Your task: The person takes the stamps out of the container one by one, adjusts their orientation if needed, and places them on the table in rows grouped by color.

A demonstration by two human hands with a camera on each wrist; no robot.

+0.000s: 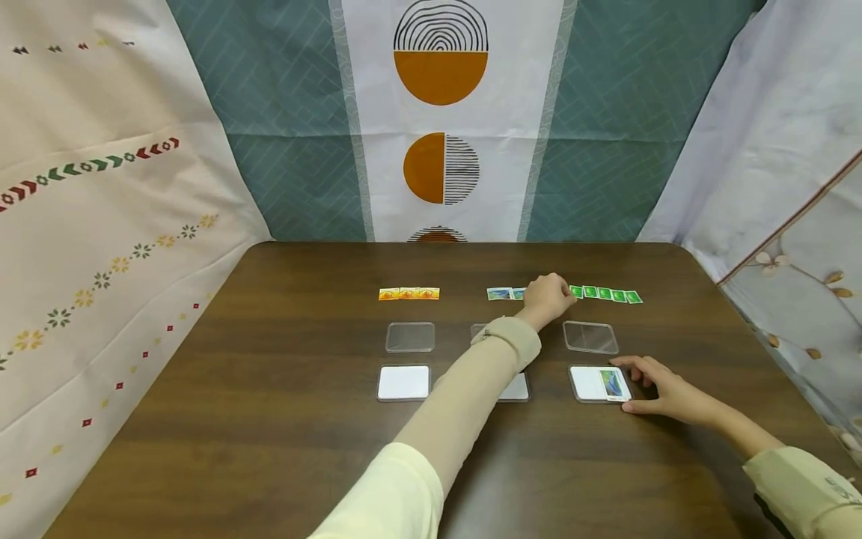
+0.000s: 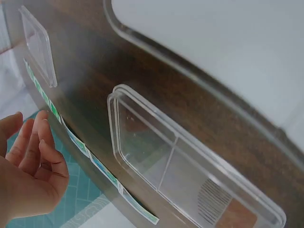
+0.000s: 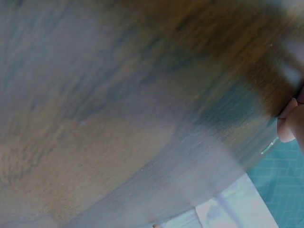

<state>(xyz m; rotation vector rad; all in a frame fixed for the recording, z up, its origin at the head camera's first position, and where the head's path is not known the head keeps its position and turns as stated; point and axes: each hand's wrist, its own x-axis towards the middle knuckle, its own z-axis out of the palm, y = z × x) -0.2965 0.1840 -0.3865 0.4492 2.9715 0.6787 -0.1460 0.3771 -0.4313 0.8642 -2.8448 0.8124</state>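
Note:
My left hand (image 1: 547, 299) reaches over the back row, between the blue stamps (image 1: 499, 294) and the green stamps (image 1: 604, 293). In the left wrist view its fingers (image 2: 32, 145) are loosely bent and apart from the thumb, with nothing visible between them. Across the right end of a clear-edged case with a white insert (image 1: 587, 383), my right hand (image 1: 673, 393) holds it between thumb and fingers. One blue-green stamp (image 1: 612, 383) lies on that insert's right part. Only fingertips (image 3: 287, 126) of the right hand show in the right wrist view.
Orange stamps (image 1: 408, 294) lie in a row at the back left. Clear plastic lids (image 1: 411, 337) (image 1: 590, 337) lie in front of the stamps. Another white case (image 1: 403, 383) sits front left; my left forearm partly covers the middle case (image 1: 515, 388) and middle lid (image 1: 477, 329).

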